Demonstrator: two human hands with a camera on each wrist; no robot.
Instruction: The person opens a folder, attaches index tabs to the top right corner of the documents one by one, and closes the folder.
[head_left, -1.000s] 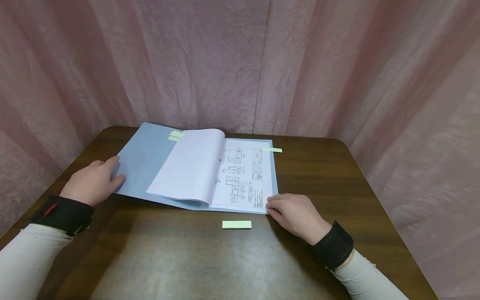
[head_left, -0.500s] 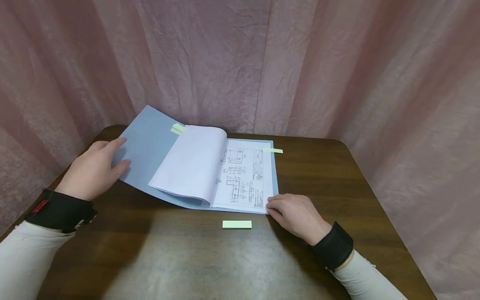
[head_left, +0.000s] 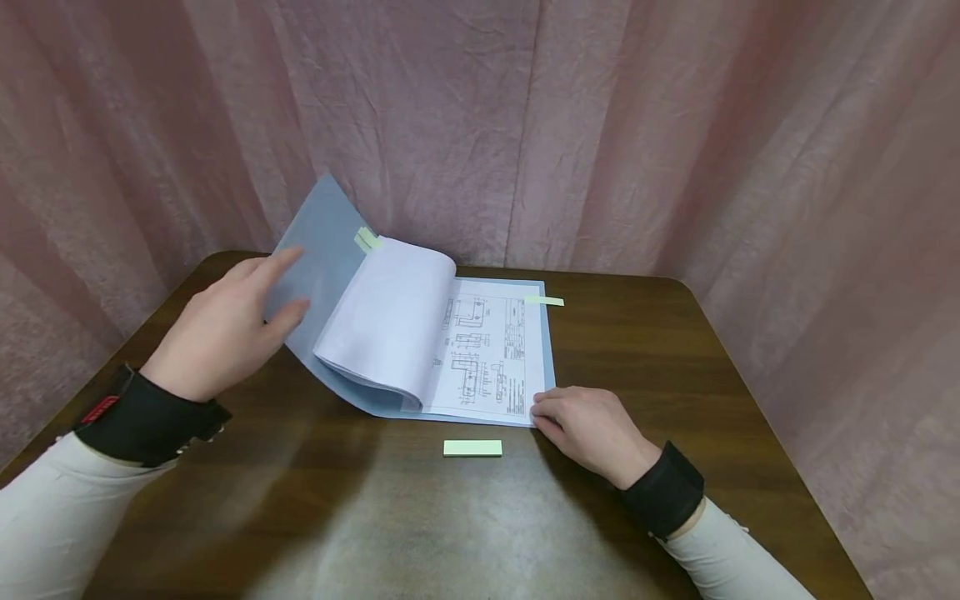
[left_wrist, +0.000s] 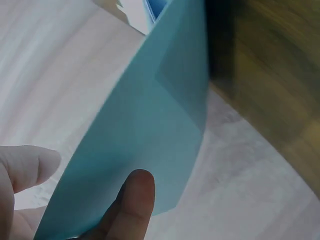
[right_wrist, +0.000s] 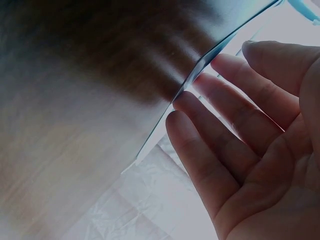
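Observation:
A light blue folder (head_left: 318, 225) lies spread on the table, its left cover raised at a slant. Inside, turned white sheets (head_left: 386, 321) curve to the left, baring a page with a technical drawing (head_left: 483, 350). At the raised cover's outer edge is my left hand (head_left: 221, 333), thumb and index finger extended on the inner side. The left wrist view shows a fingertip (left_wrist: 140, 187) against the cover's outside, while the thumb stands apart from it. My right hand (head_left: 588, 429) rests on the folder's lower right corner; fairly straight fingers (right_wrist: 195, 150) touch its edge in the right wrist view.
A pale green sticky-note strip (head_left: 472, 448) lies on the wooden table (head_left: 637, 350) in front of the folder. Green tabs (head_left: 367, 240) stick out from the turned sheets, another tab (head_left: 545, 300) from the right page. A pink curtain (head_left: 480, 125) hangs behind.
My left hand has risen and moved right, lifting the folder's left cover steeper, with the turned sheets tilting up too. My right hand stays at the corner.

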